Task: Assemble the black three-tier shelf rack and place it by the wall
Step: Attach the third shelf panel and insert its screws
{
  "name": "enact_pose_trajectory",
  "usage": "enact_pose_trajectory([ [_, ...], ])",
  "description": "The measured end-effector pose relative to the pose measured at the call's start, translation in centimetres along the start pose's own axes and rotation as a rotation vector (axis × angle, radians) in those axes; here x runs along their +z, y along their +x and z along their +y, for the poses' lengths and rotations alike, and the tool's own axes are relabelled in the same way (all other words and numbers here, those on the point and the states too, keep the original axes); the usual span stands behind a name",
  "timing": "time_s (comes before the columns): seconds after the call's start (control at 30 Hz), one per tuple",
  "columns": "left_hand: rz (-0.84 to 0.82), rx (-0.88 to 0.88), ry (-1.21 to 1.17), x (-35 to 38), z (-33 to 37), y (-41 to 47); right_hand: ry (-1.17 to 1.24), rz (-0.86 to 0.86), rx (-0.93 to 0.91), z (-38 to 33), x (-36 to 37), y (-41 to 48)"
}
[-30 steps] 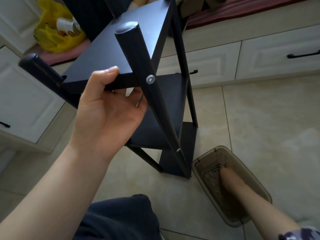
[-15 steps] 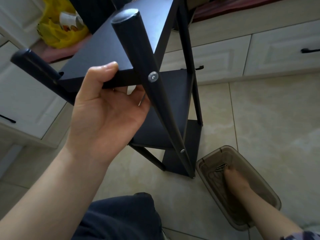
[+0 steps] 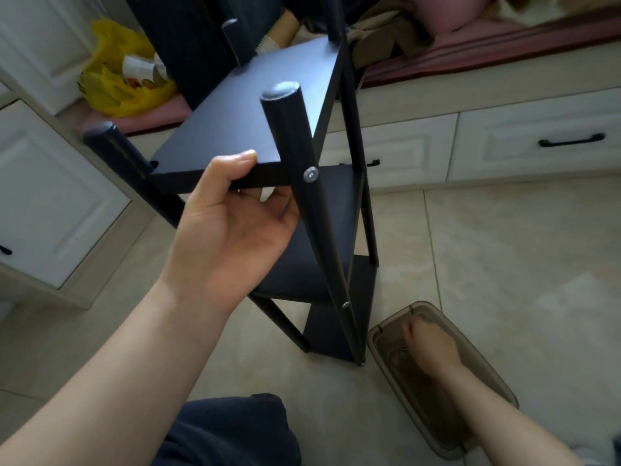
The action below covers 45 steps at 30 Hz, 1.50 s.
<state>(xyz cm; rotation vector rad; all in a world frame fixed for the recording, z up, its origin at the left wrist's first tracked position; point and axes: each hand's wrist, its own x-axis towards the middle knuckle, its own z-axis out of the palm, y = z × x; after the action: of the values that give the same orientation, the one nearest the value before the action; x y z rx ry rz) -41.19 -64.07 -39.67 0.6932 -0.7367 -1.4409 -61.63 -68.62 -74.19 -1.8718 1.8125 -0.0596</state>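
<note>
Two small changes from half a second back: the right hand [image 3: 428, 348] has shifted a bit inside the bin [image 3: 386, 359] and is now motion-blurred, and the rack [image 3: 255, 129] sits lower in view. The left hand [image 3: 232, 237] keeps the same grip, thumb on top of the top shelf's front edge, fingers curled under it.

The rack is black with three flat shelves and round posts. It stands on the tile floor [image 3: 504, 264] in front of white drawers [image 3: 537, 142], with the bin just beside its near foot. A silver screw [image 3: 310, 174] shows in the near post [image 3: 295, 139] at top-shelf level, and a smaller one lower down.

Right fingers are too blurred to tell whether they hold anything. The bin's contents are unclear through the brown plastic. The left hand and near post cover part of the middle shelf. The left fingertips are hidden under the shelf. The far posts run into dark clutter at the top.
</note>
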Motion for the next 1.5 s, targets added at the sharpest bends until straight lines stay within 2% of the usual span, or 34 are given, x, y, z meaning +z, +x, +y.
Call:
enact_pose_trajectory([
  [0.13,-0.024,-0.011,-0.065,0.0,0.2,0.2,0.413,0.248,-0.075,-5.6,-7.0,-0.4],
  [0.27,-0.05,-0.039,-0.096,0.1,0.3,0.1,0.858,0.379,-0.199,-10.7,-15.2,-2.7],
  [0.33,-0.046,-0.039,-0.108,0.3,0.3,0.1,1.038,0.363,-0.246,-12.9,-19.1,-4.3],
  [0.4,-0.042,-0.03,-0.112,0.4,0.2,0.1,1.163,0.255,-0.26,-15.0,-22.5,-5.8],
  [0.53,-0.035,-0.029,-0.094,0.5,0.3,0.1,1.21,-0.053,-0.247,-17.8,-27.8,-8.0],
  [0.63,-0.031,-0.036,-0.077,0.6,0.4,0.1,1.341,-0.247,-0.265,-18.5,-30.7,-8.9],
  [0.73,-0.013,-0.036,-0.084,0.7,0.4,0.1,1.467,-0.324,-0.253,-18.9,-32.2,-9.1],
  [0.9,0.007,-0.042,-0.075,0.8,0.5,0.0,1.501,-0.332,-0.243,-20.7,-32.7,-8.8],
  [1.13,-0.011,-0.05,-0.055,0.5,0.7,-0.1,1.657,-0.168,-0.122,-23.7,-32.2,-8.1],
  [1.37,-0.028,-0.039,-0.072,0.5,1.0,-0.5,1.663,-0.076,-0.08,-24.3,-31.5,-8.0],
  [1.5,0.029,-0.052,-0.104,1.0,1.0,-0.5,1.639,-0.011,-0.094,-24.3,-31.0,-7.9],
])
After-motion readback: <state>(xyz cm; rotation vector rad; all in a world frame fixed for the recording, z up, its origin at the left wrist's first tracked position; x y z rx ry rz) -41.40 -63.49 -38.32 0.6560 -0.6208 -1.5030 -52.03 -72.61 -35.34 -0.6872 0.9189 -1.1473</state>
